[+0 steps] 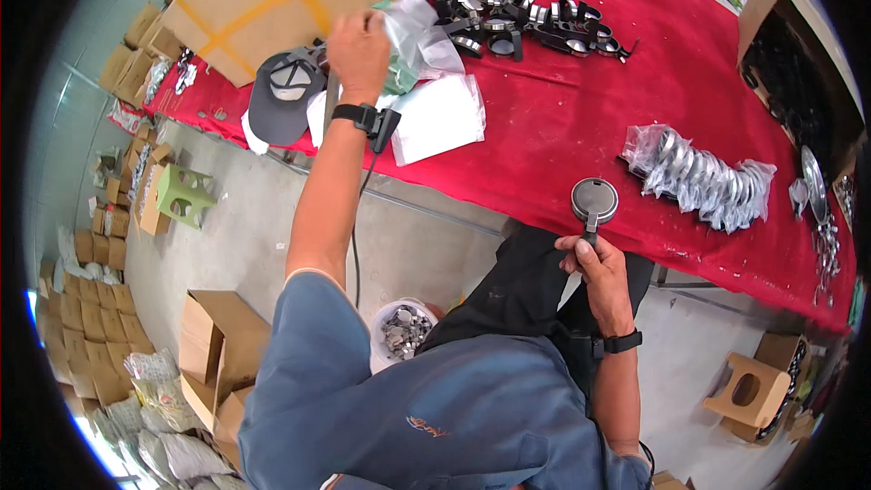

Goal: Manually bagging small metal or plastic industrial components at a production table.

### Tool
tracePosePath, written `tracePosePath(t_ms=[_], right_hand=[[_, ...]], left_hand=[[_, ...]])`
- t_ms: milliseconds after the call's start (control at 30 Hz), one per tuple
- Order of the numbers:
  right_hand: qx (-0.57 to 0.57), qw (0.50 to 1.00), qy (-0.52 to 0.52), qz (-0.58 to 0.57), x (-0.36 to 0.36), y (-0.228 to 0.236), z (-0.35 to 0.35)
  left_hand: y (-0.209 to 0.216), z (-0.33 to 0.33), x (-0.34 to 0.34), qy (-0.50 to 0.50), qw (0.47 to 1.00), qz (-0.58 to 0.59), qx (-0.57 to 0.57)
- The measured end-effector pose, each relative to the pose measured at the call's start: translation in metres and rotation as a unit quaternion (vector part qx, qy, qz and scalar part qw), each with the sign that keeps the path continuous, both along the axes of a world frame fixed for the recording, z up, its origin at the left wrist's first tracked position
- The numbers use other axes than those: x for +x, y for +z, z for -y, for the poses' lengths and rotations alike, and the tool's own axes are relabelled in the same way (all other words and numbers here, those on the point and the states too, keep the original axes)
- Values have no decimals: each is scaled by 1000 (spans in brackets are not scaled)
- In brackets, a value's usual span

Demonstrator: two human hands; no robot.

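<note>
My right hand (601, 277) grips the short black stem of a round, grey, disc-shaped metal piece (595, 200), held upright at the table's near edge. Farther off to the left, my left hand (357, 50) reaches over the table with its fingers curled. What they hold, if anything, is hidden. Clear plastic bags (415, 32) lie right beside that hand, partly over white sheets (442, 120). Just left of my wrist rests a dark grey cap (283, 102).
Round metal pieces with black straps (501, 44) lie at the back of the red-covered table (553, 122). Plastic-wrapped discs (699, 177) sit in a row at right. A large taped carton (263, 4) stands at left. A bucket of metal parts (404, 331) is below.
</note>
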State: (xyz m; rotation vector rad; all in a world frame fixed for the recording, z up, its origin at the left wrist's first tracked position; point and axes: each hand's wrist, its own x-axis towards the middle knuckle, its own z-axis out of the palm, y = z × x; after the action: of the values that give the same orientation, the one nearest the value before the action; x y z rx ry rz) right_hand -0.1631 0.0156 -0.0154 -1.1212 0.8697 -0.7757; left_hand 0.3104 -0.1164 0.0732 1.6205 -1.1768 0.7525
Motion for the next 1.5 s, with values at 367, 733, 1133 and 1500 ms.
tracePosePath(t_ms=[367, 733, 1133, 1500], right_hand=[[10, 1000, -4, 25, -6, -2, 6], [-75, 996, -50, -23, 13, 32, 41], [-45, 976, -136, 162, 25, 40, 80], [32, 947, -30, 317, -16, 59, 61]], left_hand=[[6, -5, 5, -284, 852, -440, 23], [6, -35, -103, -408, 779, -472, 61], [-42, -92, -274, -466, 833, -267, 135], [-52, -93, -281, -596, 349, -680, 247]])
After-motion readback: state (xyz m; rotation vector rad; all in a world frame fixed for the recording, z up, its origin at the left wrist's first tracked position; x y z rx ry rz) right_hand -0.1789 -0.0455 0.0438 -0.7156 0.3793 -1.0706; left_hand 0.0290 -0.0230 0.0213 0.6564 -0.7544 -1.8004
